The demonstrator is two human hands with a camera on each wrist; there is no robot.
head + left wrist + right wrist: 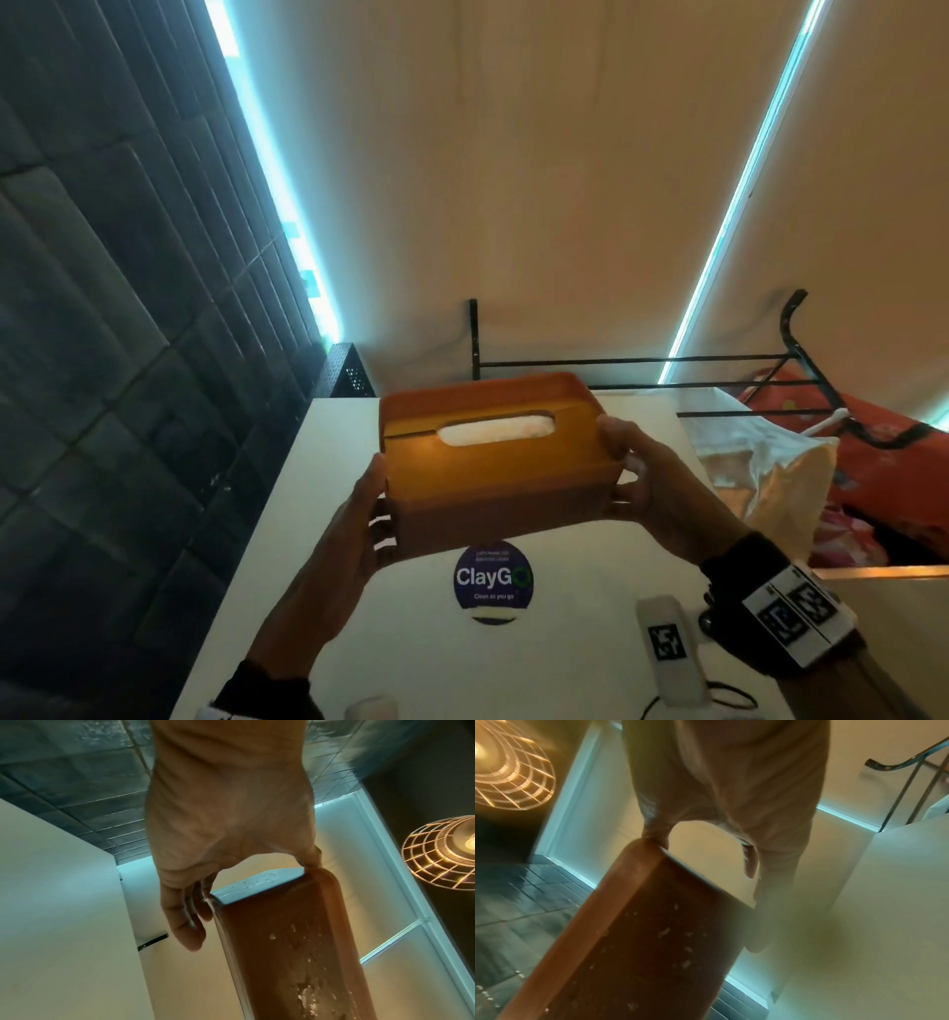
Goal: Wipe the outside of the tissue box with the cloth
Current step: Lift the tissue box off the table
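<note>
An orange tissue box (pixel 493 462) with white tissue (pixel 495 429) in its top slot hangs in the air above the white table (pixel 575 652). My left hand (pixel 380 509) grips its left end, thumb on the top edge and fingers underneath. My right hand (pixel 619 473) grips the right end the same way. In the left wrist view, the left hand (pixel 252 892) clasps the box (pixel 295 953), whose brown face carries whitish specks. The right wrist view shows the right hand (pixel 703 852) on the speckled box (pixel 641 943). I cannot pick out a cloth with certainty.
A round blue ClayGo sticker (pixel 493 580) lies on the table under the box. A white tagged device (pixel 667 647) sits near the front right. A black metal rack (pixel 642 362), a pale crumpled bag (pixel 770 478) and red fabric (pixel 898 462) stand at the back right. Dark tiled wall runs along the left.
</note>
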